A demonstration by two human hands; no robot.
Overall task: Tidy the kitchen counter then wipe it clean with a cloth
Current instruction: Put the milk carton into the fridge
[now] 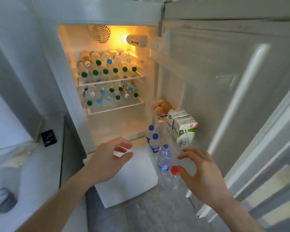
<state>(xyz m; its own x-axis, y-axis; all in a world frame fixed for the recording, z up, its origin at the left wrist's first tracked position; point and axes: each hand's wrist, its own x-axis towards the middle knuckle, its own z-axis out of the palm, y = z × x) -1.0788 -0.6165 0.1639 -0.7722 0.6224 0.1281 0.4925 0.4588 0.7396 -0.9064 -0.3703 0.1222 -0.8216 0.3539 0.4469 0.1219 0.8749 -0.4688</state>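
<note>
A pale worktop (32,164) runs along the left, carrying a small dark object (49,137) near the wall and a rounded grey item (2,200) at the near edge. Beside it a small fridge (97,15) stands with its door (224,81) swung wide to the right, the interior lit amber. Two wire shelves (112,79) are packed with bottles lying on their sides — mostly green caps, a few blue. The door rack holds eggs (160,106), two cartons (182,126), and upright water bottles (164,158), one with a red cap (174,170). A white box (129,181) sits on the grey floor under the fridge opening. The left hand (107,158) hovers before the opening, fingers loosely curved, grasping nothing. The right hand (199,171) spreads just beside the red-capped bottle — fingers released, thumb close to the cap. No cloth is in view.
</note>
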